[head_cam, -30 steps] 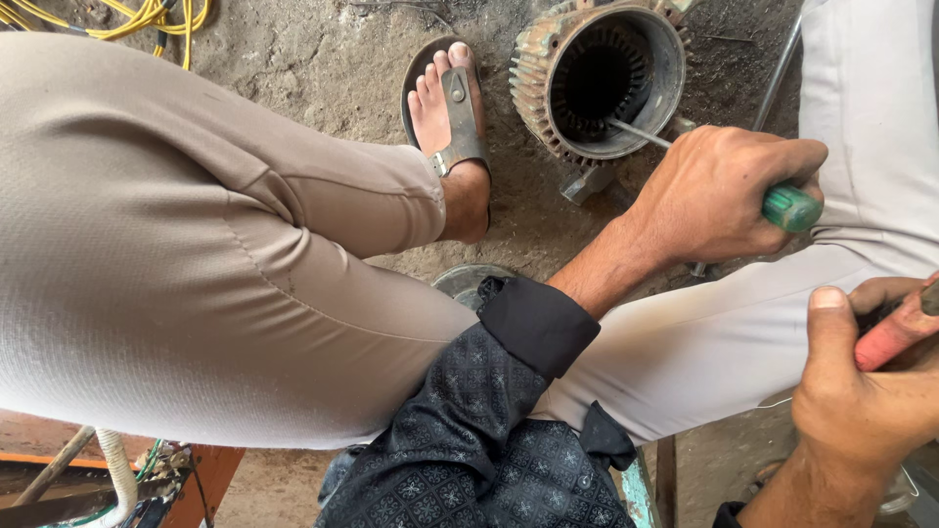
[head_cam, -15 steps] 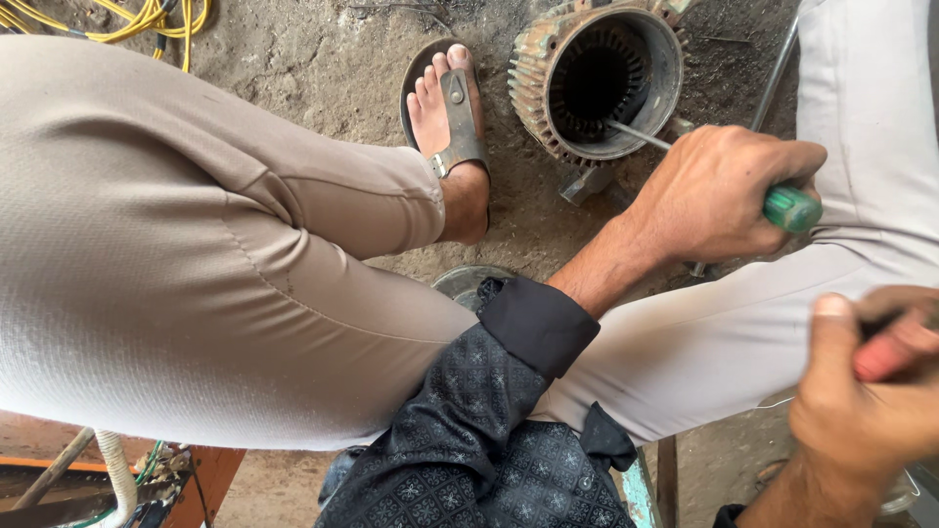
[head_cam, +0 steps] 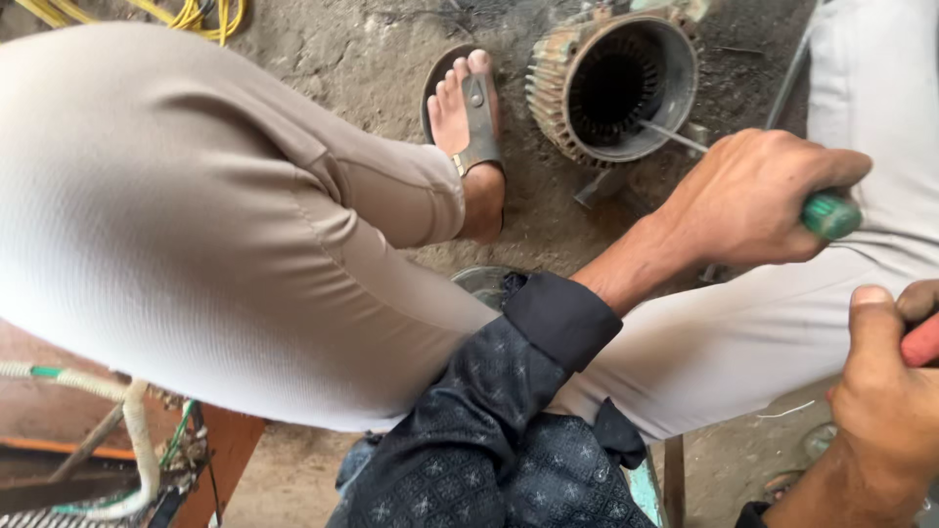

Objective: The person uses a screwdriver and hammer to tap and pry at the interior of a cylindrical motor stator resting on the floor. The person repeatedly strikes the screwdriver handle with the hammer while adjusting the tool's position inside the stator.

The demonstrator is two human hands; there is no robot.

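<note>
left hand [head_cam: 753,200] grips green screwdriver [head_cam: 829,215]; right hand [head_cam: 885,391] clasps red handle [head_cam: 921,342].

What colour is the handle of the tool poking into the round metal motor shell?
Green; the handle shows in the left hand, head view.

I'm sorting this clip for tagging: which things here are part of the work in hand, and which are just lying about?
In use:
left hand
green-handled tool
ribbed motor housing
right hand
red-handled tool

Lying about:
yellow cable
rope
</note>
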